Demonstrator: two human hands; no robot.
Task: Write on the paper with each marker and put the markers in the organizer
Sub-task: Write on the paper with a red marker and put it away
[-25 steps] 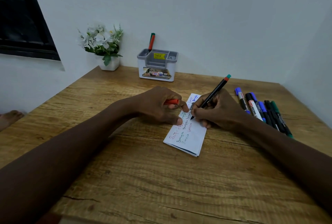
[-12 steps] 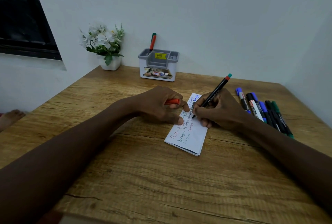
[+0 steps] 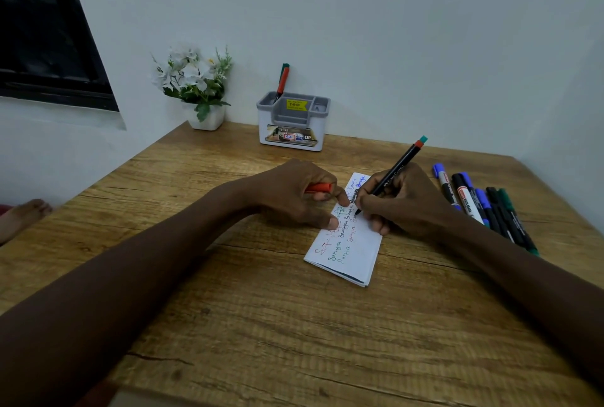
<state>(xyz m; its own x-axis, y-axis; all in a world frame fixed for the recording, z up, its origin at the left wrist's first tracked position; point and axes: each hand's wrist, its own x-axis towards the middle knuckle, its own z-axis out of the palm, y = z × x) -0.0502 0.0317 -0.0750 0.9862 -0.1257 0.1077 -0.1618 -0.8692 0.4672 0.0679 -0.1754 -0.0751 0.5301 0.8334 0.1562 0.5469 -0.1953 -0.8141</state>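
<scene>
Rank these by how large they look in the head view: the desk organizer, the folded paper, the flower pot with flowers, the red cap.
1. folded paper and desk organizer: alike, and the paper lies nearer, so unranked.
2. flower pot with flowers, slightly smaller.
3. red cap.
</scene>
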